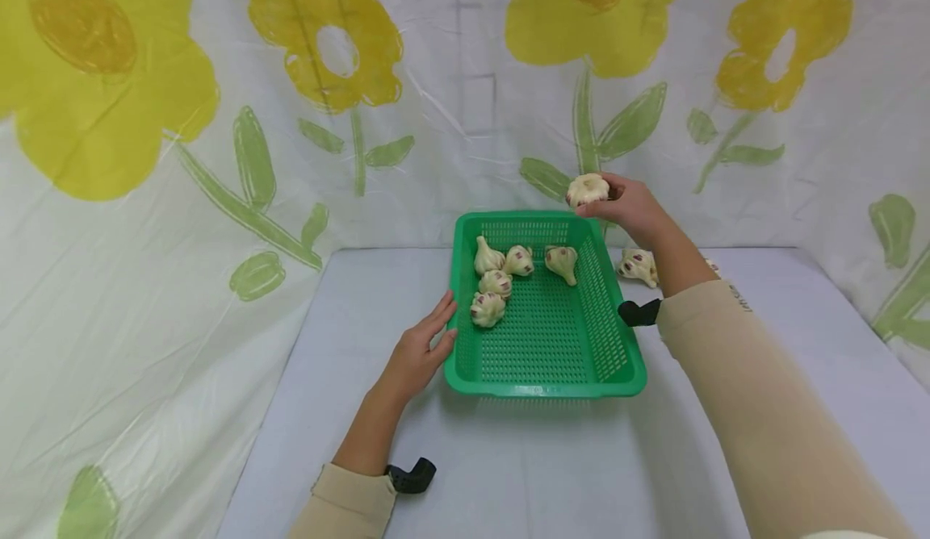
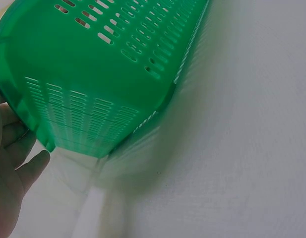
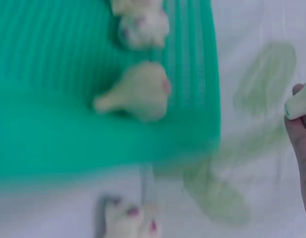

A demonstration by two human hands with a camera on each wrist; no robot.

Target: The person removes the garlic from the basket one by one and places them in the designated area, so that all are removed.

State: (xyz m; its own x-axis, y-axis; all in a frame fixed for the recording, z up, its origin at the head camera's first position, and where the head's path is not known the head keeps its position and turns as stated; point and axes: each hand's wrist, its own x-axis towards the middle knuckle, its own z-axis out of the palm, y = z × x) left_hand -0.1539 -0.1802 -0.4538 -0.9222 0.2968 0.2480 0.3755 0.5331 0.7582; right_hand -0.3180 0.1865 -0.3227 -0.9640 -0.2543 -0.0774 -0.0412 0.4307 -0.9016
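Observation:
A garlic bulb (image 1: 587, 190) is gripped between the thumb and fingers of my right hand (image 1: 630, 210), raised above the far right corner of a green plastic basket (image 1: 545, 390). In the right wrist view, part of that bulb (image 3: 299, 104) shows at the right edge. Inside the basket, several garlic bulbs lie along the left and far sides, among them one bulb (image 1: 562, 263) set apart toward the right. My left hand (image 1: 419, 351) rests its extended fingers against the basket's left rim. The left wrist view shows these fingers (image 2: 33, 166) beside the slotted green wall (image 2: 88, 114).
More garlic lies on the white table (image 1: 363, 297) right of the basket: one bulb (image 1: 638, 267) near its far corner and another (image 1: 713, 265) partly behind my right forearm. A flower-printed cloth (image 1: 436, 119) hangs behind the table. Black wrist-worn devices sit at both cuffs.

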